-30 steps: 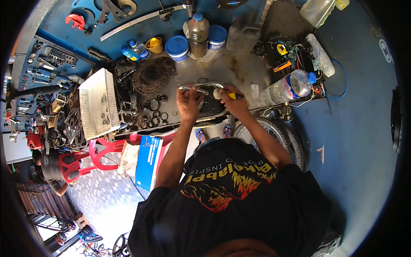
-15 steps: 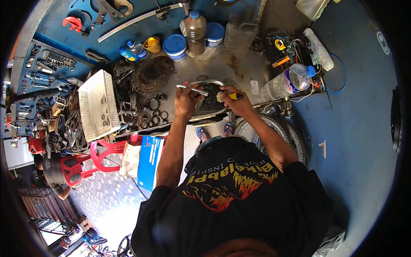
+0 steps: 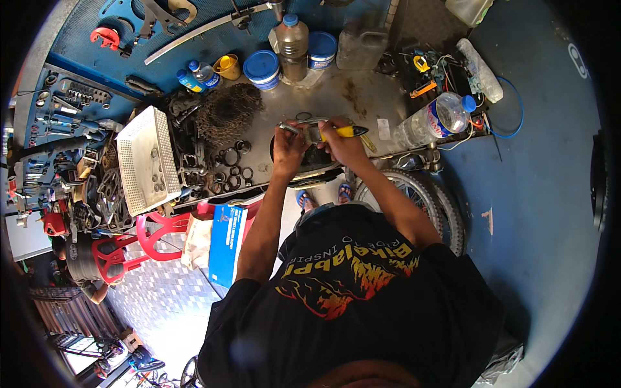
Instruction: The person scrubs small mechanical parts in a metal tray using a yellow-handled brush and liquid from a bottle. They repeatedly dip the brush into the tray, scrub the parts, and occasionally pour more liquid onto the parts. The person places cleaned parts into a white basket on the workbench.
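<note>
Over the metal bench, my left hand (image 3: pixel 288 152) is closed around a slim silver metal rod (image 3: pixel 289 127), whose end sticks out past the fingers. My right hand (image 3: pixel 343 147) grips a brush with a yellow and black handle (image 3: pixel 349 131). Its head is close against the rod by my left fingers, and the contact itself is partly covered by the hands. Beneath both hands sits a rounded metal tray (image 3: pixel 313 119) with something dark inside, largely hidden by them.
Left of the tray are black rings (image 3: pixel 231 156), a pile of sprocket cassettes (image 3: pixel 229 115) and a white perforated basket (image 3: pixel 147 161). Blue-lidded tubs (image 3: pixel 262 70) and a bottle (image 3: pixel 293 48) stand behind. A clear plastic bottle (image 3: pixel 433 123) lies right. Bicycle wheels (image 3: pixel 446 213) stand below the bench.
My right hand has moved left and turned, bringing the brush up to the rod. The rod has tilted and shows less of its length. My left hand has shifted slightly.
</note>
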The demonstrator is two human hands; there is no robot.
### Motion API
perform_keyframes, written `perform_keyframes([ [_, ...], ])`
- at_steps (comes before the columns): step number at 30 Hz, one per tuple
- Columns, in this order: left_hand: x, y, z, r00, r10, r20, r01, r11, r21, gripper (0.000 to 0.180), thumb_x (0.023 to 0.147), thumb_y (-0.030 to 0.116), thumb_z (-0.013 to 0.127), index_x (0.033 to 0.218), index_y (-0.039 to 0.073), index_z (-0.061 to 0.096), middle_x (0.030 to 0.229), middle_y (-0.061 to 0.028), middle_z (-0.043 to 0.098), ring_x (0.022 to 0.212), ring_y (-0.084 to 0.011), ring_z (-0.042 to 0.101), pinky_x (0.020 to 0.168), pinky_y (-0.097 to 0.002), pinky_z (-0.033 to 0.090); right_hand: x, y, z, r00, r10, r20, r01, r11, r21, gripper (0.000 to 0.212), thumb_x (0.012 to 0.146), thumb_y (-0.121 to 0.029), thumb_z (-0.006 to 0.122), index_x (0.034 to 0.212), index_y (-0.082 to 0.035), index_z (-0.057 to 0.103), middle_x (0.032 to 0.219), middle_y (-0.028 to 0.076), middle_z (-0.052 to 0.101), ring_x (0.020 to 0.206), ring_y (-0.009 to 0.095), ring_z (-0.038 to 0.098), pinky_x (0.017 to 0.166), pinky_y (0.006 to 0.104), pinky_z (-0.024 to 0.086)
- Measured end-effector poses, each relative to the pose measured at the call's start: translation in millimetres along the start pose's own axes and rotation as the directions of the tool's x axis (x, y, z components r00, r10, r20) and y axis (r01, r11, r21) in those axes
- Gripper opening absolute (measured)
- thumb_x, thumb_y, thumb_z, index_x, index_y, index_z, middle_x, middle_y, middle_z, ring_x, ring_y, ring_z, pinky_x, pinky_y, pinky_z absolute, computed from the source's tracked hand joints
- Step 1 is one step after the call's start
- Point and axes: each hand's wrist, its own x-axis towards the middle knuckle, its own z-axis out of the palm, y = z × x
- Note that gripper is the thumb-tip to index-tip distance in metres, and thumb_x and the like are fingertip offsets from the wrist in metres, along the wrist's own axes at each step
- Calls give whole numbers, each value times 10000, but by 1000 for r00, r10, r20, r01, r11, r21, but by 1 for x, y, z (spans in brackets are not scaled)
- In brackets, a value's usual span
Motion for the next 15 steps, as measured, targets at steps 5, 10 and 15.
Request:
perform_keyframes([
  [5,-1,0,-10,999,44,22,-43,999,-27,346,1029,-28,594,1335,107,504,1150,-42,658,968,-112,630,791,-279,529,-2,-10,2,998,62,-31,-68,964,-256,379,1077,-417,639,1009,-45,666,740,13,650,641,97,658,584,272,510],
  [10,4,6,-9,987,24,158,-29,999,27,371,1019,-53,553,1360,90,526,1180,-55,636,1020,-121,622,834,-295,550,3,-10,10,990,-101,95,103,995,-17,329,1070,-422,642,1014,-98,654,743,4,672,583,63,598,461,247,447],
  [15,9,15,-14,993,-32,112,31,999,16,399,1048,5,578,1429,109,516,1238,-51,637,1127,-138,632,917,-322,569,-5,-19,7,997,-7,-73,-16,951,-309,389,1054,-454,675,983,-72,693,756,-7,668,602,76,596,560,266,469],
])
